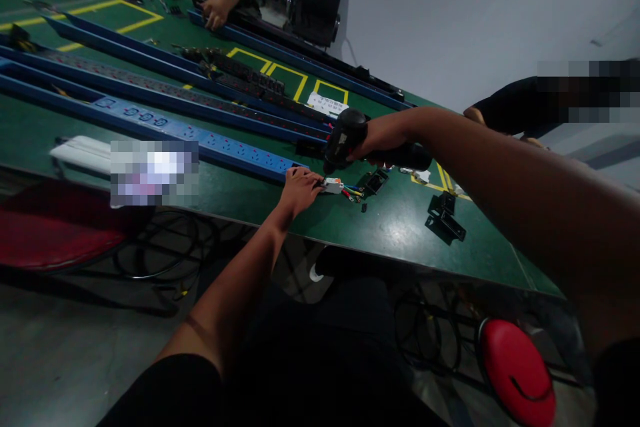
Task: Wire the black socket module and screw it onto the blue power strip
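My right hand [383, 137] is wrapped round a black power screwdriver [345, 137], whose tip points down at a small white block [333, 185] with an orange part. My left hand [301, 188] lies at the near right end of a long blue socket strip [220, 142], its fingers pressed together beside the block; what they pinch, if anything, is too small to make out. Coloured wires [353, 193] stick out of the block's right side. A black socket-like part [376, 181] rests just right of the wires.
More long blue rails [150, 85] lie across the green table [400, 227]. Black brackets [445, 217] sit to the right, a white label sheet [326, 104] behind. Across the table a person's hands [215, 13] touch a rail. Red stools [517, 373] stand at the near side.
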Demonstrator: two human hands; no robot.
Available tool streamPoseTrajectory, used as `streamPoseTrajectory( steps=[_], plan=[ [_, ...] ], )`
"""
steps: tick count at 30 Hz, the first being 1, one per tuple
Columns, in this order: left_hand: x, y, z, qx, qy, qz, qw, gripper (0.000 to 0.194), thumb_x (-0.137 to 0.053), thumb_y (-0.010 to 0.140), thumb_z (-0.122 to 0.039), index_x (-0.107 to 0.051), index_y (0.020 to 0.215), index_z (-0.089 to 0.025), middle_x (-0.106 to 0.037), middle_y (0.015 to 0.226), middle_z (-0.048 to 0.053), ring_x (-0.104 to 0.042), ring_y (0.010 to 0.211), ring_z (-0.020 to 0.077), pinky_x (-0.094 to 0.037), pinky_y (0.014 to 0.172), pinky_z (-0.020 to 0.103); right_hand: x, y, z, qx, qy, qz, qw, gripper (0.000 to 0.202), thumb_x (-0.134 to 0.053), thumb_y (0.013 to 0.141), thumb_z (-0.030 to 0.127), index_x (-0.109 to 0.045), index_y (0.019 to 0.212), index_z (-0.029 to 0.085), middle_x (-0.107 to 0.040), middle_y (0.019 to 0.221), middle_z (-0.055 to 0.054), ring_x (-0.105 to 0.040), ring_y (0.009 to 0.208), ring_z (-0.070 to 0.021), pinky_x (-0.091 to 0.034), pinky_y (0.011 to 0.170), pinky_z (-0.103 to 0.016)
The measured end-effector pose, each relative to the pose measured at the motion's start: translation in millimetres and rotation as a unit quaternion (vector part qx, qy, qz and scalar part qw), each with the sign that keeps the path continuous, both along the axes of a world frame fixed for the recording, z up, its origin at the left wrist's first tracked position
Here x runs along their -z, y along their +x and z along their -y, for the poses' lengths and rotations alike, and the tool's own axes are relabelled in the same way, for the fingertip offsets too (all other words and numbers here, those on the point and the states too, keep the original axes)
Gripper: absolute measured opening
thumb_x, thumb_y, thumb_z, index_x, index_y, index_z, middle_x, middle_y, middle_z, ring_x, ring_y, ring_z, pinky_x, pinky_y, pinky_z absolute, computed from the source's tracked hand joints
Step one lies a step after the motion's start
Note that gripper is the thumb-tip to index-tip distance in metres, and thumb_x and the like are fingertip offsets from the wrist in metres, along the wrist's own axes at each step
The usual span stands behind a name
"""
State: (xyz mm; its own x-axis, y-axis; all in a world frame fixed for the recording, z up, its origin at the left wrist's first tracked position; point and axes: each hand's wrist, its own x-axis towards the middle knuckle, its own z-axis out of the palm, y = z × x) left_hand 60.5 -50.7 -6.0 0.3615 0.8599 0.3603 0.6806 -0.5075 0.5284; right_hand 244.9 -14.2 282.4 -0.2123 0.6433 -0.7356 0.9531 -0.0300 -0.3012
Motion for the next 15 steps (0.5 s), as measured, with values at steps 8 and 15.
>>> streamPoseTrajectory(
  steps=[8,15],
  plan=[
    [1.4,0,-3,-0.004,-0.011,0.012,1.000,0.021,-0.061,0.098,-0.036,-0.076,0.112,-0.033,-0.076,0.121,0.006,-0.051,0.127,0.0341,-0.029,0.111,0.059,-12.8,-4,10,-0.010,-0.001,-0.001,1.000,0.041,-0.090,0.079,0.054,-0.071,0.096,0.021,-0.065,0.075,-0.004,-0.068,0.071,-0.0193,-0.055,0.060,-0.030],
    [-0.3,-1,-2,0.005,-0.009,-0.004,1.000,0.020,-0.059,0.100,-0.036,-0.075,0.112,-0.032,-0.077,0.123,0.005,-0.050,0.128,0.0342,-0.028,0.111,0.059,-8.7,-8,4,0.028,0.007,0.006,1.000,0.044,-0.094,0.074,0.051,-0.068,0.091,0.020,-0.063,0.071,-0.003,-0.067,0.070,-0.0199,-0.055,0.061,-0.031]
  ],
)
